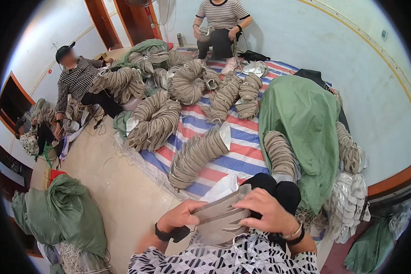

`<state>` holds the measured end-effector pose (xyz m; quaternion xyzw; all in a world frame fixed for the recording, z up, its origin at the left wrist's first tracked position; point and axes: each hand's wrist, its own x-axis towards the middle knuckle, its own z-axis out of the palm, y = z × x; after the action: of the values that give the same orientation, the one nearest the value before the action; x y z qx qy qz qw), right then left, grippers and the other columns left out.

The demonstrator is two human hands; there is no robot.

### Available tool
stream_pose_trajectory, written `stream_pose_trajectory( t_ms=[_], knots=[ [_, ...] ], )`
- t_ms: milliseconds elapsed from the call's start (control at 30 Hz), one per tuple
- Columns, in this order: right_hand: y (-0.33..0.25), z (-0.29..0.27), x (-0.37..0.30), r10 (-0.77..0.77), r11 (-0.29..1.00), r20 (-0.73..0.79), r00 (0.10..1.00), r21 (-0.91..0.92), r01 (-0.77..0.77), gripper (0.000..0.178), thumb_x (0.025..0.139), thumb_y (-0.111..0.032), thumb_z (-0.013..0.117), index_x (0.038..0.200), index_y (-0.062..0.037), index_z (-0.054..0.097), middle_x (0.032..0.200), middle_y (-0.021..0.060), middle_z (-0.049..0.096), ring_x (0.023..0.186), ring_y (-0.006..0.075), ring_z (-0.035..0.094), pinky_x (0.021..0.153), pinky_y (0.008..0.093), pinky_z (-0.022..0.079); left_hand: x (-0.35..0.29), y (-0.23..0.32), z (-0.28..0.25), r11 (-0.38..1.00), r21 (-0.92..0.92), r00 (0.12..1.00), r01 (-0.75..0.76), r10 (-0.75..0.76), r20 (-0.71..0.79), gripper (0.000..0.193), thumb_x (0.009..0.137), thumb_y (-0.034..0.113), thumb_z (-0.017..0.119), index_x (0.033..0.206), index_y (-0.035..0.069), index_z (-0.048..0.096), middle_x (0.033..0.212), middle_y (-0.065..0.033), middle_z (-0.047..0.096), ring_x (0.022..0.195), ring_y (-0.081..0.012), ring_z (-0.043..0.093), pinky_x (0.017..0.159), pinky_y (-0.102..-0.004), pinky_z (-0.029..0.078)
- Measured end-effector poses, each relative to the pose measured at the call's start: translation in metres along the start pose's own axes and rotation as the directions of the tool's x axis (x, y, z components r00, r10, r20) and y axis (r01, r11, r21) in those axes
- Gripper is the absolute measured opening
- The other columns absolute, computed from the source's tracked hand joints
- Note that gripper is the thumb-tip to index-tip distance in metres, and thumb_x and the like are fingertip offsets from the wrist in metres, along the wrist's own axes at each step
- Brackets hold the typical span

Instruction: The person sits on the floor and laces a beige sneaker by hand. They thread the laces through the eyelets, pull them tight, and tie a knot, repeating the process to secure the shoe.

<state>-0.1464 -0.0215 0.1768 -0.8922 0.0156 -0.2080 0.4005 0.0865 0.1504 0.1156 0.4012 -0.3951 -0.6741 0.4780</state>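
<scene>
Over my lap I hold a grey-beige shoe upper point(218, 225) with a darker edge and slanted strips. My left hand point(181, 216) grips its left edge, thumb on the near face. My right hand point(267, 211) pinches its right side, fingers bent over the upper rim. White material point(223, 187) shows just behind the piece. Beyond it, a curved row of nested shoe uppers point(198, 157) lies on the striped sheet point(242, 148).
More nested rows of uppers point(156, 121) lie farther off. Green sacks stand at the right point(301, 118) and lower left point(73, 214). White uppers point(347, 205) hang by the right sack. One person point(219, 27) sits at the back, another point(80, 80) at the left.
</scene>
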Motion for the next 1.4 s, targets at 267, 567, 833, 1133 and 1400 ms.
stream_pose_trajectory(
  t_ms=[267, 567, 833, 1133, 1400],
  knots=[
    [0.009, 0.013, -0.001, -0.094, 0.957, -0.301, 0.949, -0.290, 0.003, 0.047, 0.067, -0.017, 0.077, 0.110, -0.0036, 0.063, 0.115, 0.0181, 0.056, 0.101, 0.0337, 0.055, 0.087, 0.0387, 0.045, 0.001, -0.025, -0.005, 0.992, 0.089, 0.969, 0.094, -0.071, -0.235, 0.048, 0.074, 0.013, 0.072, 0.116, -0.004, 0.059, 0.104, -0.0059, 0.065, 0.091, -0.0091, 0.059, 0.076, -0.0248, 0.049],
    [0.025, 0.038, 0.013, 0.040, 0.997, -0.397, 0.917, -0.047, -0.063, 0.061, 0.091, -0.040, 0.049, 0.131, 0.0048, 0.044, 0.138, 0.0282, 0.038, 0.126, 0.0400, 0.039, 0.105, 0.0428, 0.030, 0.045, -0.029, 0.034, 0.983, 0.167, 0.706, -0.076, 0.172, -0.687, 0.043, 0.081, 0.005, 0.046, 0.122, -0.005, 0.051, 0.112, -0.0095, 0.061, 0.096, -0.0159, 0.060, 0.084, -0.0294, 0.050],
    [0.066, 0.032, 0.013, 0.079, 0.984, -0.431, 0.899, 0.178, -0.001, 0.055, 0.094, -0.040, 0.041, 0.124, 0.0050, 0.051, 0.129, 0.0261, 0.049, 0.120, 0.0367, 0.047, 0.103, 0.0420, 0.032, 0.065, -0.006, 0.021, 0.994, 0.098, 0.980, -0.039, 0.057, -0.190, 0.046, 0.092, 0.026, 0.053, 0.128, -0.002, 0.048, 0.115, -0.0091, 0.059, 0.103, -0.0164, 0.056, 0.090, -0.0328, 0.045],
    [0.130, 0.035, -0.013, 0.242, 0.823, -0.285, 0.927, -0.447, -0.352, 0.037, 0.083, -0.006, 0.059, 0.120, -0.0015, 0.055, 0.125, 0.0196, 0.054, 0.114, 0.0344, 0.052, 0.098, 0.0405, 0.038, 0.152, -0.048, -0.038, 0.541, 0.841, 0.930, -0.012, 0.315, -0.190, 0.039, 0.077, 0.018, 0.067, 0.109, -0.003, 0.057, 0.113, -0.0193, 0.050, 0.106, -0.0343, 0.053, 0.088, -0.0412, 0.044],
    [0.162, -0.022, -0.120, 0.578, 0.506, -0.472, 0.665, -0.431, -0.747, 0.026, 0.085, -0.005, 0.060, 0.111, -0.0023, 0.059, 0.117, 0.0148, 0.060, 0.111, 0.0300, 0.054, 0.098, 0.0374, 0.038, 0.141, -0.253, -0.162, -0.114, 0.985, 0.990, 0.132, -0.039, -0.137, 0.044, 0.075, 0.007, 0.056, 0.117, -0.004, 0.055, 0.142, -0.0167, 0.032, 0.134, -0.0391, 0.025, 0.093, -0.0615, 0.033]
  ],
)
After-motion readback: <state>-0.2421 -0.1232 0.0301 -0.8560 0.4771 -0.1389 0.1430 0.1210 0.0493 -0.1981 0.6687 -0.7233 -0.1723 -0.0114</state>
